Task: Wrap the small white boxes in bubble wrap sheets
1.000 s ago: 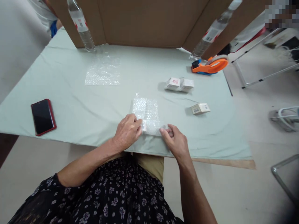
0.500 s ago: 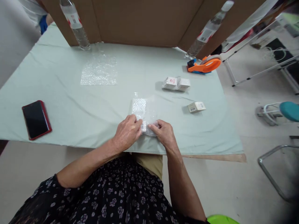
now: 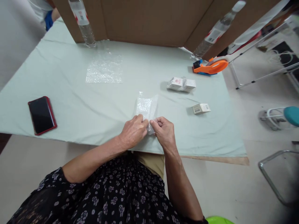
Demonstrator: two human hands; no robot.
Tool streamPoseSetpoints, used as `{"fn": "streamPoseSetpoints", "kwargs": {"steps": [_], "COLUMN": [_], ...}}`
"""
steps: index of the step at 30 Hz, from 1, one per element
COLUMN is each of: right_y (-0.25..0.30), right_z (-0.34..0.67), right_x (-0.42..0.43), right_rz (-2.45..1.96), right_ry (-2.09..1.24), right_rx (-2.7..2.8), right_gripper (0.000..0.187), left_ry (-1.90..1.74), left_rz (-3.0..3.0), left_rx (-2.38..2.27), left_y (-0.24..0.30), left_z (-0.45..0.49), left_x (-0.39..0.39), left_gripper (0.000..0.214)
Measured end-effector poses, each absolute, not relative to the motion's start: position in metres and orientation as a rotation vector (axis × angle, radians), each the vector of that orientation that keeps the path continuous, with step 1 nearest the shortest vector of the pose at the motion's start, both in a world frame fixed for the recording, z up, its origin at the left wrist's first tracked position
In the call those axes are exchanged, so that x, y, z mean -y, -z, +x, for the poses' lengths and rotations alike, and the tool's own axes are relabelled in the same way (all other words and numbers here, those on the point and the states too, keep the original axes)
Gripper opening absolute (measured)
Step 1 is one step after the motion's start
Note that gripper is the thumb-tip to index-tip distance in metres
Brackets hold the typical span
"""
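Observation:
Near the front edge of the table, a sheet of bubble wrap (image 3: 144, 105) lies under my two hands, its near end folded up. My left hand (image 3: 135, 130) is closed on the left part of the fold. The fingers of my right hand (image 3: 163, 129) pinch the right edge of the wrap, drawn in close to the left fingertips. Whatever lies inside the fold is mostly hidden by the film and fingers. To the right sits a small cream box (image 3: 201, 108). Behind it, two small white boxes (image 3: 181, 84) are wrapped together in clear film.
Another bubble wrap sheet (image 3: 104, 70) lies flat at the back left. An orange tape dispenser (image 3: 211, 66) stands at the back right. A phone in a red case (image 3: 42, 115) is at far left. Water bottles (image 3: 85, 29) lean against a cardboard panel (image 3: 149, 21) along the back.
My right hand has brought the right side of the bubble wrap leftward over the fold, covering the white box that showed between my hands. The whole view has shifted slightly.

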State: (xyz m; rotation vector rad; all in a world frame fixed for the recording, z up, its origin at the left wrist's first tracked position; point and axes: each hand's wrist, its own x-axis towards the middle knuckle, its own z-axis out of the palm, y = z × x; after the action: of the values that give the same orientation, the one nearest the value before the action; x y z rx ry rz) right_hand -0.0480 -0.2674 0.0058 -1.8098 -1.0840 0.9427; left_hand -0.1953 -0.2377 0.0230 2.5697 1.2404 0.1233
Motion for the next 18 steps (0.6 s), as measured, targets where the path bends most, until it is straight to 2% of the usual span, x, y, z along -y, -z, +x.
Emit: {"fn": "streamPoseSetpoints", "kwargs": {"steps": [5, 11, 14, 18], "right_y": [-0.014, -0.029, -0.027, -0.016], "right_z": [-0.053, -0.035, -0.030, -0.038], "right_x": [0.268, 0.274, 0.273, 0.273], "right_rz": [-1.738, -1.606, -1.597, -1.674], "right_ry": [-1.041, -1.307, -1.230, -0.903], "right_rx": [1.026, 1.236, 1.457, 1.721], "right_gripper": [0.025, 0.034, 0.031, 0.025], "left_ry": [-0.182, -0.338, -0.519, -0.691], "left_rz": [2.510, 2.364, 2.220, 1.909], "left_rx": [-1.192, -1.123, -1.099, -1.103], "left_y": [-0.019, -0.008, -0.002, 0.001], "left_z": [-0.197, -0.202, -0.206, -0.204], "left_x": [0.234, 0.228, 0.228, 0.232], "left_gripper": [0.016, 0.014, 0.016, 0.040]}}
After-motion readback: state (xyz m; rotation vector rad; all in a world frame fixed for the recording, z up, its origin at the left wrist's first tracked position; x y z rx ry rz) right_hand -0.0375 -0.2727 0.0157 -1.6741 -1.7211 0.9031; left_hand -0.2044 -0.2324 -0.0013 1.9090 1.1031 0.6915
